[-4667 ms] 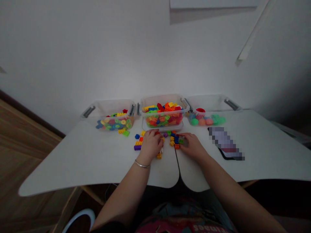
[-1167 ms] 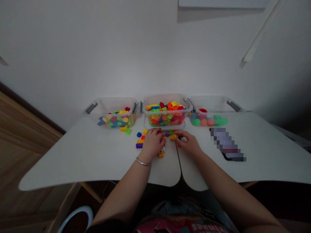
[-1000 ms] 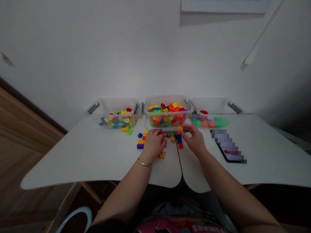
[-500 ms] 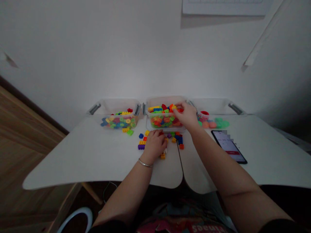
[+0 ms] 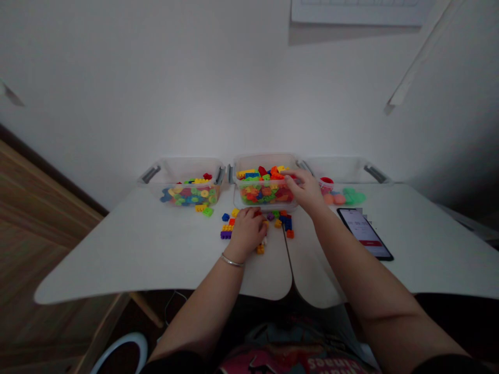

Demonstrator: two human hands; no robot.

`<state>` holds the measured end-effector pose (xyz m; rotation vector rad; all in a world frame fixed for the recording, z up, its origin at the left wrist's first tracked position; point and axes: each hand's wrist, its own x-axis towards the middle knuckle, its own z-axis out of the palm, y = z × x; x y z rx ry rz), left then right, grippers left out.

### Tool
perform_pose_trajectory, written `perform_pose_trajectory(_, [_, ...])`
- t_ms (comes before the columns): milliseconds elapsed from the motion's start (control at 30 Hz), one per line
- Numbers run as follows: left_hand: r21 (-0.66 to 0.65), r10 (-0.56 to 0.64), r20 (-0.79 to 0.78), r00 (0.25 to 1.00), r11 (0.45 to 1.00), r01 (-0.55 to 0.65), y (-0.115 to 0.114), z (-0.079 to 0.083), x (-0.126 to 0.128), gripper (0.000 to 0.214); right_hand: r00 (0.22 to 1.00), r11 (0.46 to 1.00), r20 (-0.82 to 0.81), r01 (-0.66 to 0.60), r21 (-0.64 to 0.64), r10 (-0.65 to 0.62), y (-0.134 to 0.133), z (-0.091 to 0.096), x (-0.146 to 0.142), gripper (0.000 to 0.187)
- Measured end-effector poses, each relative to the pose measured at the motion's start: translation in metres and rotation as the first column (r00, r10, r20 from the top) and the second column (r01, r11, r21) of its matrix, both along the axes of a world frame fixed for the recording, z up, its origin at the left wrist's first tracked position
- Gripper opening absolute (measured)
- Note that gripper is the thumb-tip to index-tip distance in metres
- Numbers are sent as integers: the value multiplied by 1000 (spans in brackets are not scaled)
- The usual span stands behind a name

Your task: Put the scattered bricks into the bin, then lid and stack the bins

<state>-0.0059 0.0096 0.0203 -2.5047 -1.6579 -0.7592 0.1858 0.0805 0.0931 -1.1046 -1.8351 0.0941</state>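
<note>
My right hand [image 5: 304, 191] is over the right part of the middle clear bin [image 5: 267, 182], thumb and fingers apart with nothing seen between them. Close to its fingertips, a yellow toy brick [image 5: 281, 169] lies on the heap of mixed bricks in that bin. My left hand [image 5: 249, 228], with a bracelet at the wrist, is curled down over loose toy bricks on the table. Its fingers cover whatever lies beneath. Around it show a purple brick [image 5: 225, 235], a blue brick [image 5: 225, 217], an orange brick [image 5: 290, 234] and several others.
Another clear bin [image 5: 191, 182] with bricks stands at the left. The right bin [image 5: 351, 179] holds a red cup-like piece and green and pink pieces. A phone [image 5: 365, 234] lies on the right tabletop. A gap [image 5: 289, 262] splits the white table.
My right hand has let go of the yellow brick, which now lies in the middle bin, and has drawn back slightly rightward. My left hand has stayed in place.
</note>
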Motion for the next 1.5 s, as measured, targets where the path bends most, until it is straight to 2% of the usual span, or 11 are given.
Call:
perform_pose_trajectory(67, [-3, 2, -3, 1000, 1000, -2, 0, 1, 0, 20, 992, 998, -123, 25, 54, -18, -12, -4, 7, 27])
perform_pose_trajectory(133, [-7, 8, -7, 1000, 1000, -8, 0, 1, 1, 20, 989, 993, -137, 62, 96, -48, -27, -11, 13, 25])
perform_pose_trajectory(267, [-11, 11, -11, 1000, 1000, -11, 0, 1, 3, 20, 997, 998, 72, 1, 60, -5, -48, -40, 17, 20])
perform_pose_trajectory(367, [-16, 16, -8, 1000, 1000, -16, 0, 1, 4, 20, 968, 999, 248, -33, -37, 41, -56, -66, 13, 18])
perform_pose_trajectory(467, [-17, 17, -2, 1000, 1000, -17, 0, 1, 5, 20, 925, 997, 377, -22, -74, 49, -60, -83, 8, 25])
perform_pose_trajectory(633, [-7, 14, 1, 1000, 1000, -14, 1, 1, 4, 20, 908, 998, 419, -3, -61, 29, -60, -95, 6, 30])
perform_pose_trajectory(800, [-10, 5, 9, 1000, 1000, -5, 0, 1, 4, 19, 924, 998, 381, 5, -57, 17, -55, -98, 7, 22])
perform_pose_trajectory(1000, [-7, 11, 10, 1000, 1000, -11, 1, 0, 4, 20, 953, 997, 298, -33, -63, 51, -55, -98, 5, 18])
perform_pose_trajectory(1200, [-11, 17, -8, 1000, 1000, -17, 1, 0, 3, 20, 992, 994, 86, -92, -51, 96, -54, -88, 4, 21])
perform_pose_trajectory(1300, [-15, 12, -17, 1000, 1000, -12, 0, 2, 3, 21, 998, 998, -35, -57, -8, 57, -54, -65, 6, 22])
perform_pose_trajectory(1500, [-13, 5, -17, 1000, 1000, -5, -1, 1, 0, 21, 986, 994, -164, 38, 98, -22, -38, -4, 4, 27])
